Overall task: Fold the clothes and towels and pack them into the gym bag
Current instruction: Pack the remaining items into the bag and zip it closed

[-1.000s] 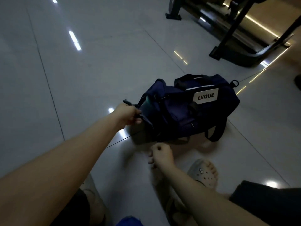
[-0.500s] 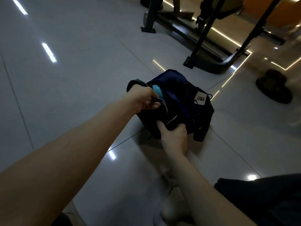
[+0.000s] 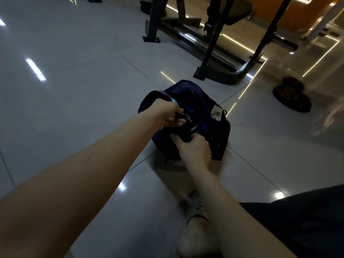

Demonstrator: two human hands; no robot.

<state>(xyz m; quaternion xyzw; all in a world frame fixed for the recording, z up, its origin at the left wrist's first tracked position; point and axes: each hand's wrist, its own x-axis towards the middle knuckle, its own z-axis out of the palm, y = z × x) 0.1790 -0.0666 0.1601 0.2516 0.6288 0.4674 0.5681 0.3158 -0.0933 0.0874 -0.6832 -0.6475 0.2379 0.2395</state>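
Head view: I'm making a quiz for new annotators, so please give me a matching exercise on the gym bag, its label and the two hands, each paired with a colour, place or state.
Things:
1. gym bag
2. label
3. left hand
4. right hand

Colour, place or state:
A. grips the bag's near edge
B. white, with dark lettering
C. navy, lying on the tiled floor
D. grips the bag's left side, by the opening

Pairs: 1-C, 2-B, 3-D, 4-A.
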